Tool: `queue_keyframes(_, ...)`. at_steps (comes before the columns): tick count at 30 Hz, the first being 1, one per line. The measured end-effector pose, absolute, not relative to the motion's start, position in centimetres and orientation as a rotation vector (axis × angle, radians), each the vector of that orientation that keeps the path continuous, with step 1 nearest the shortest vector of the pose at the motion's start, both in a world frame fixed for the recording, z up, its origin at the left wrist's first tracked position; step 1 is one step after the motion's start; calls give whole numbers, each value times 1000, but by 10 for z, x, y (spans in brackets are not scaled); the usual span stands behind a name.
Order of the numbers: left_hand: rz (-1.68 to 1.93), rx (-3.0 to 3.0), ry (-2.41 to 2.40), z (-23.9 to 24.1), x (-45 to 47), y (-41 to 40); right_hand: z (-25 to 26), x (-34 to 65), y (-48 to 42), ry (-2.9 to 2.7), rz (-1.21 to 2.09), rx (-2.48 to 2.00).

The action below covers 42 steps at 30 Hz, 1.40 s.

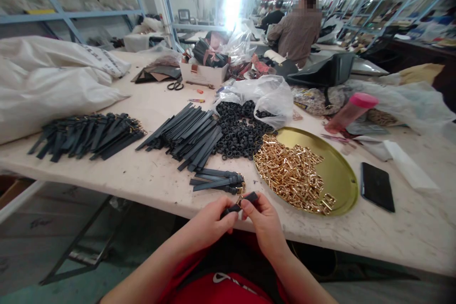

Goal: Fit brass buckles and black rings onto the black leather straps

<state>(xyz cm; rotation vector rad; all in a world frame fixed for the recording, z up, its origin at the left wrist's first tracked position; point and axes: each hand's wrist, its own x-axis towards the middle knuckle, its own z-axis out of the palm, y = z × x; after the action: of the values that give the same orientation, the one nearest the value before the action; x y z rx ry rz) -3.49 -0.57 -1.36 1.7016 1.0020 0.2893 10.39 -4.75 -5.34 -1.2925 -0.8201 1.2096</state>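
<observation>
Both of my hands meet at the near edge of the white table [142, 178]. My left hand [210, 223] and my right hand [265, 221] pinch a short dark strap [239, 203] between their fingertips, with a small gold buckle at its top. Just beyond them lie a few finished straps with buckles [217, 180]. A round gold tray [335, 171] heaped with gold buckles [290, 173] sits to the right of my hands. A pile of small black loops [240, 130] spills from a clear plastic bag [263, 92].
Loose dark straps [188, 133] lie mid-table, a further pile of straps [89, 135] at the left. White sacks [46, 80] fill the far left. A black phone [377, 186] and a pink-capped bottle [351, 111] lie right. A person in a brown top [297, 33] sits beyond.
</observation>
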Motion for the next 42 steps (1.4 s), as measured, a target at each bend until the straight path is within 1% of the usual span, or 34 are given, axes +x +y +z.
queue_keyframes(6,358,1549,982,-18,-33,-8,-53,105,-50,-904,1221,-1342)
queue_keyframes(11,335,1360,982,-26,-28,-6,-55,107,-47,-783,1340,-1278)
queue_keyframes(15,383,1339,1005,-35,-22,-5,-57,107,-42,-762,1354,-1265)
queue_keyframes(17,378,1357,1036,-38,-21,-5,-57,108,-42,-835,1285,-1325)
queue_keyframes(21,373,1490,1142,-36,-22,-7,-57,112,-46,-1207,903,-1449)
queue_keyframes(23,385,1611,1187,-30,-25,-8,-56,115,-48,-1293,856,-1448)
queue_keyframes(28,301,1691,1115,-17,-28,-4,-49,119,-45,-1089,1244,-1396)
queue_keyframes(31,368,1578,1117,-17,-27,8,-42,124,-36,-1128,1344,-1299)
queue_keyframes(34,458,1487,1072,-19,-24,21,-37,138,-11,-1300,1392,-1246)
queue_keyframes(35,452,1499,1043,-19,-23,25,-36,145,2,-1373,1324,-1290)
queue_keyframes(36,433,1520,1023,-20,-22,28,-36,152,16,-1456,1189,-1378)
queue_keyframes(39,429,1513,1071,-24,-20,36,-41,169,65,-1742,542,-1757)
queue_keyframes(40,449,1484,1106,-26,-20,38,-44,172,80,-1843,377,-1850)
queue_keyframes(42,463,1429,1156,-29,-21,40,-49,174,101,-1990,210,-1952)
